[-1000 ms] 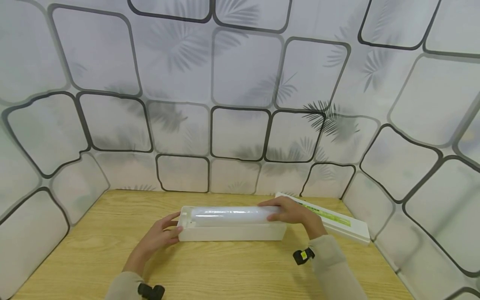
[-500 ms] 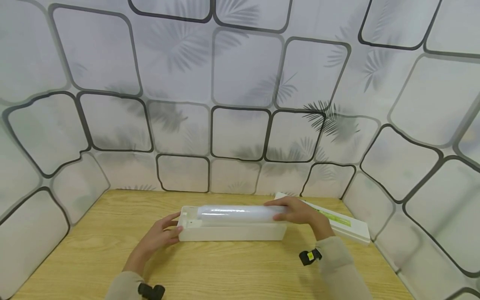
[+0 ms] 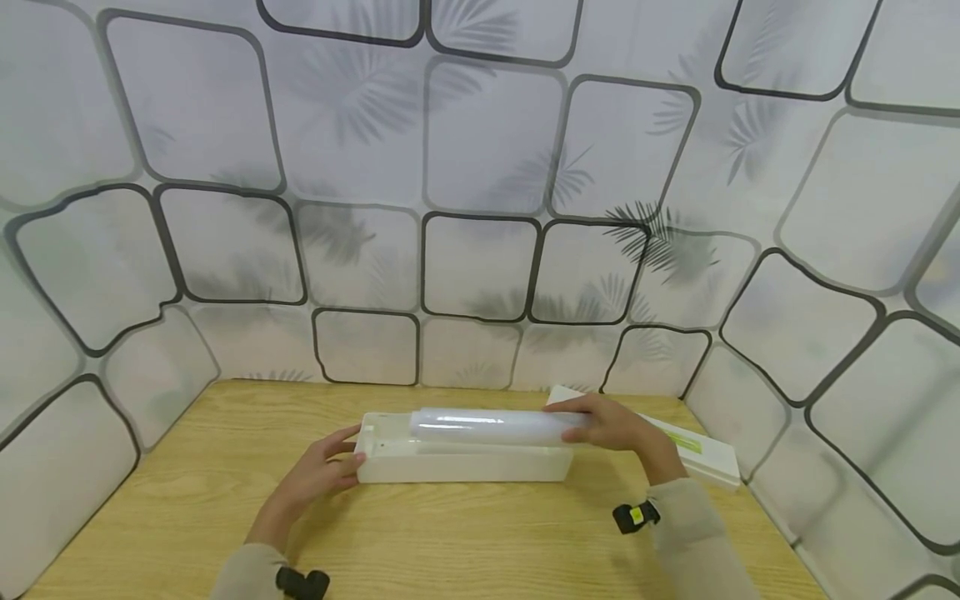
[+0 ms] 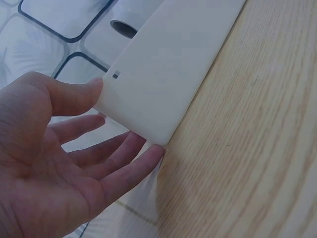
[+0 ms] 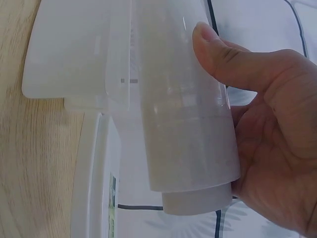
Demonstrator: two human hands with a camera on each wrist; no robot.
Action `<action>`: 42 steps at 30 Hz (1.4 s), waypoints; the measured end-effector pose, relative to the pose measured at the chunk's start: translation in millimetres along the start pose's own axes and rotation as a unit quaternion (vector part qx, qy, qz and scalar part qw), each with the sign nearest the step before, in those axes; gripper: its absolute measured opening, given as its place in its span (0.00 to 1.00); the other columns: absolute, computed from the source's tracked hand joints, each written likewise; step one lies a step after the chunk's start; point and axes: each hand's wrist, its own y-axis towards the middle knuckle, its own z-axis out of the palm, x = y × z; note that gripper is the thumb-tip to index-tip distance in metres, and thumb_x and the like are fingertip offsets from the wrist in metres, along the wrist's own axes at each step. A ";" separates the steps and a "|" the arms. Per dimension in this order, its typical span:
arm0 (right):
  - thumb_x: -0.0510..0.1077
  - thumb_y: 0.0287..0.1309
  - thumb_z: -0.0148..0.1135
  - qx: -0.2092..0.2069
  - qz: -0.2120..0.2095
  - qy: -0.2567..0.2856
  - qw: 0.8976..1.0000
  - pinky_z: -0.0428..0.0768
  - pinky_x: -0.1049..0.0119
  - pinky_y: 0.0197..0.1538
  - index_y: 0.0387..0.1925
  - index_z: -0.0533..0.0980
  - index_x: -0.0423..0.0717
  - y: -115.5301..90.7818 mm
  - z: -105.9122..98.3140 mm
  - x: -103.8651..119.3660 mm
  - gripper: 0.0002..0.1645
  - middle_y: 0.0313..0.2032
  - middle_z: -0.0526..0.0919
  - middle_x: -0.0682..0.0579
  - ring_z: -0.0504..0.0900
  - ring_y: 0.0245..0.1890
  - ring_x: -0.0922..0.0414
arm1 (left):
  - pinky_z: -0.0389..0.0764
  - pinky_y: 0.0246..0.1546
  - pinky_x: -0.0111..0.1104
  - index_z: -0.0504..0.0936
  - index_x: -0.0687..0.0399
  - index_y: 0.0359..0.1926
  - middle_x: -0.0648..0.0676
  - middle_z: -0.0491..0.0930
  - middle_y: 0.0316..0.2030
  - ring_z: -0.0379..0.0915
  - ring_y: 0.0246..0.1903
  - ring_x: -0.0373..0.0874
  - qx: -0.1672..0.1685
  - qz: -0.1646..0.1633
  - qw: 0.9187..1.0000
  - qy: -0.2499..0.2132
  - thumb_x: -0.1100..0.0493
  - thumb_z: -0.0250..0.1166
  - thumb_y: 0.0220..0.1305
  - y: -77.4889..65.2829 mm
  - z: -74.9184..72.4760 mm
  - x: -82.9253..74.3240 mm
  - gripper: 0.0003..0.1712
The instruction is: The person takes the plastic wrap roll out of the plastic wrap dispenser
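Roll [image 3: 480, 426] runs left-right, roughly parallel to box [image 3: 465, 468].

Long sleeves, plain pale beige; left sleeve [image 3: 251, 573] and right sleeve [image 3: 693, 537] of matching tint, both ending near the wrist. Line across the right one near its cuff: seam or fold, cannot tell. Left hand [image 3: 318, 471] and right hand [image 3: 609, 423] bare. Black wrist units: left unit [image 3: 303, 582] blocky, two-lobed; right unit [image 3: 626, 518] angular, bearing a small yellow patch [image 3: 637, 515].
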 end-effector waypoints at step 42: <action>0.42 0.65 0.69 -0.045 -0.003 0.028 0.999 0.83 0.69 0.41 0.61 0.79 0.32 -61.2 -20.0 -20.3 0.27 0.56 0.84 0.30 0.85 0.44 0.61 | 0.88 0.54 0.45 0.56 0.65 0.79 0.79 0.65 0.68 0.81 0.56 0.58 -0.011 -0.011 1.000 0.011 0.62 0.60 0.76 1.2 1.2 -0.6 0.38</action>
